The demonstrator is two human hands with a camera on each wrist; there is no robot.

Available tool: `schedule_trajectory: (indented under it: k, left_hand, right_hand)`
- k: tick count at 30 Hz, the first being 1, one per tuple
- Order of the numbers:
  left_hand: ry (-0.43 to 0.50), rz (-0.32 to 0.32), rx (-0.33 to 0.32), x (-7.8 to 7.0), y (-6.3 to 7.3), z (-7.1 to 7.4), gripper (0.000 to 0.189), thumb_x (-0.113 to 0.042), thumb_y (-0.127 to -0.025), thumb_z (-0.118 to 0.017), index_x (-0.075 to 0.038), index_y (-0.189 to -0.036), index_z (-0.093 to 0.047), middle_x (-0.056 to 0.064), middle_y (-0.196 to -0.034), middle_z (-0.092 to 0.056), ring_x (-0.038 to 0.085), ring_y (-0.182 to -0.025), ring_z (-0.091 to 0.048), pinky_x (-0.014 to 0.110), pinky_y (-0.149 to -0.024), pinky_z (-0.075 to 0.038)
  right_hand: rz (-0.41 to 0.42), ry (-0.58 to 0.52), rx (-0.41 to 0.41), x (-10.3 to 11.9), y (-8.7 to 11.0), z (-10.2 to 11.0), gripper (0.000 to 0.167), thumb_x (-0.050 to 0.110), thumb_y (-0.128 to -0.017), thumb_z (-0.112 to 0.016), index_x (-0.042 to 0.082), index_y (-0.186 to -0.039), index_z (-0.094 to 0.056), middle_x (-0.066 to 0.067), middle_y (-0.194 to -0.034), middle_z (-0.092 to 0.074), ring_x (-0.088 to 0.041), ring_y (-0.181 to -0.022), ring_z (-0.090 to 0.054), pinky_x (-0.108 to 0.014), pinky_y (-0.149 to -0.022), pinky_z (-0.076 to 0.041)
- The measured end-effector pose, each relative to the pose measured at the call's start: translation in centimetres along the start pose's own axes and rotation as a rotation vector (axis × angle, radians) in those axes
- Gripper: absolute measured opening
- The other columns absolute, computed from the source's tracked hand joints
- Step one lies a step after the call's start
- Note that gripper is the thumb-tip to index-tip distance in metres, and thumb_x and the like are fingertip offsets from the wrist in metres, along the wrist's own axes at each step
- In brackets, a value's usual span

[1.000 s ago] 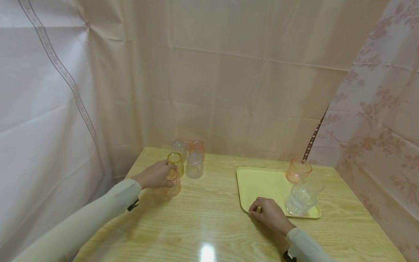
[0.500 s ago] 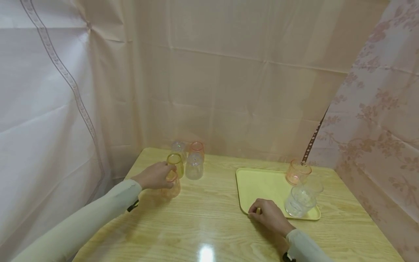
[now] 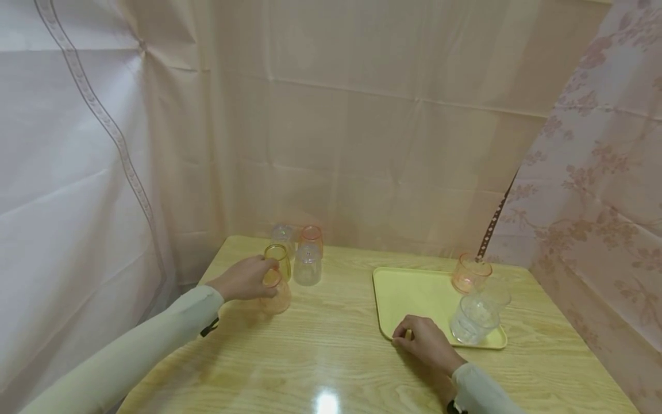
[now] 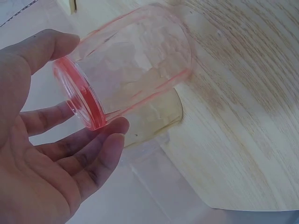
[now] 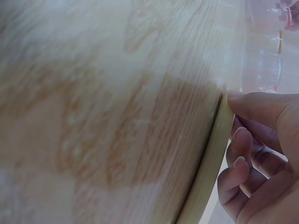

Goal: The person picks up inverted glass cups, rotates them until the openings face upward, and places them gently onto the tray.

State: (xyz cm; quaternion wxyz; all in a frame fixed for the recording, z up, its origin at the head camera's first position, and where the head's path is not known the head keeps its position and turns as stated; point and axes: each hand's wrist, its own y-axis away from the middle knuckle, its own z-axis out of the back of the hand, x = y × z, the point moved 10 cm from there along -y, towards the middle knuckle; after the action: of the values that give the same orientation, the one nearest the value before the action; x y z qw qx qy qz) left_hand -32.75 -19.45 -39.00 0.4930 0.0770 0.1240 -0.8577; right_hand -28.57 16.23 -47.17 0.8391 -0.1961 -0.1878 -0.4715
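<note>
My left hand (image 3: 245, 278) grips an orange-pink drinking glass (image 3: 277, 299) by its base, thumb on one side and fingers on the other. The glass (image 4: 135, 60) is upside down, its mouth towards the table and slightly tilted; whether its rim touches the table I cannot tell. Just behind it stands an upturned yellow glass (image 3: 281, 264), partly hidden by my fingers. At the near left corner of a yellow tray (image 3: 411, 293), my right hand (image 3: 426, 340) pinches the rim (image 5: 216, 158), the thumb on the edge and the other fingers curled.
Behind the yellow glass stand two clear glasses (image 3: 307, 267) and a pink glass (image 3: 312, 237), all upturned. On the tray's right side are an orange glass (image 3: 468, 276) and clear glasses (image 3: 472, 322), mouths up. Curtains enclose the wooden table (image 3: 331, 345).
The orange-pink glass in my left hand has tilted a little, its mouth swinging to the right. My right hand stays at the tray corner.
</note>
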Motion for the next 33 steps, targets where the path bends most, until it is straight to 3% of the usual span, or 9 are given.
schedule_trajectory:
  k: [8,17,26,33]
  left_hand:
    - [0.006,0.019,-0.008,-0.1,-0.1,0.1,0.050,-0.036,-0.085,-0.077,-0.006,-0.123,-0.065,0.012,-0.113,-0.070,0.026,-0.097,-0.066,0.046,-0.083,-0.054]
    - [0.054,0.016,-0.015,-1.2,-0.2,0.2,0.048,-0.039,-0.084,-0.079,-0.007,-0.117,-0.066,0.009,-0.106,-0.070,0.025,-0.096,-0.065,0.045,-0.084,-0.054]
    - [0.155,-0.014,-0.034,-2.0,-1.0,-0.1,0.047,-0.041,-0.086,-0.079,-0.005,-0.114,-0.068,0.011,-0.109,-0.072,0.029,-0.099,-0.068,0.047,-0.084,-0.055]
    - [0.254,0.000,-0.028,-2.6,-1.4,-0.7,0.049,-0.040,-0.084,-0.080,-0.004,-0.114,-0.068,0.008,-0.097,-0.072,0.022,-0.084,-0.066,0.039,-0.073,-0.054]
  right_hand:
    - [0.000,0.013,0.007,-0.1,0.0,-0.1,0.009,0.017,-0.088,-0.082,0.023,-0.084,-0.076,0.015,-0.083,-0.063,0.001,-0.067,-0.050,-0.023,-0.060,-0.046]
    - [0.016,0.037,0.005,0.2,0.0,-0.1,0.009,0.017,-0.088,-0.082,0.023,-0.085,-0.077,0.016,-0.083,-0.063,0.001,-0.067,-0.051,-0.023,-0.060,-0.047]
    - [0.020,0.060,0.000,0.4,0.0,0.0,0.009,0.017,-0.086,-0.084,0.022,-0.084,-0.076,0.016,-0.083,-0.063,0.002,-0.068,-0.052,-0.023,-0.060,-0.047]
    - [0.030,0.057,0.004,0.6,0.0,0.0,0.010,0.016,-0.087,-0.083,0.022,-0.084,-0.076,0.016,-0.084,-0.064,0.002,-0.069,-0.052,-0.023,-0.060,-0.047]
